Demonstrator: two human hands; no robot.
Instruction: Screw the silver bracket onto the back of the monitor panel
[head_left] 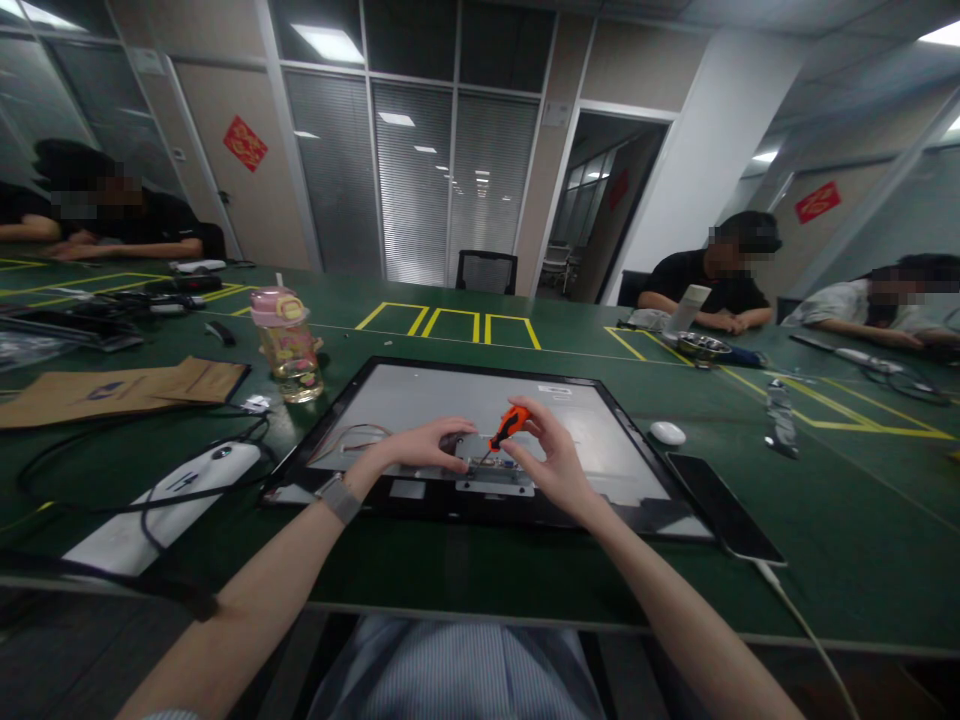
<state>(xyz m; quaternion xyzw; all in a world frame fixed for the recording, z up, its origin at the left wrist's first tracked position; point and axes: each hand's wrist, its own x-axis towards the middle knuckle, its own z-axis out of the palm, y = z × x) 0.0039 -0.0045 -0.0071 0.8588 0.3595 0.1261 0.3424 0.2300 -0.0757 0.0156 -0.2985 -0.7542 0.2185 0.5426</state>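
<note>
A flat display panel [607, 440] with a black frame and a grey back lies on the table in front of me. My right hand [555, 455] grips a screwdriver [511, 424] with an orange and black handle. Its shaft slants down and left to a small circuit board [491, 464] near the panel's front edge. Beside the board, my left hand [420, 445] curves its thumb and fingers around a small dark piece [451, 441] whose kind I cannot make out. Thin wires [352, 435] run across the panel behind my left wrist.
To the left are a pink-lidded drink bottle [285, 345], a brown paper bag [120, 390] and a white power bank-like case [169, 505] with black cables. A phone [724, 507] and a white mouse-shaped item [667, 433] lie right. Other people [712, 270] sit across the table.
</note>
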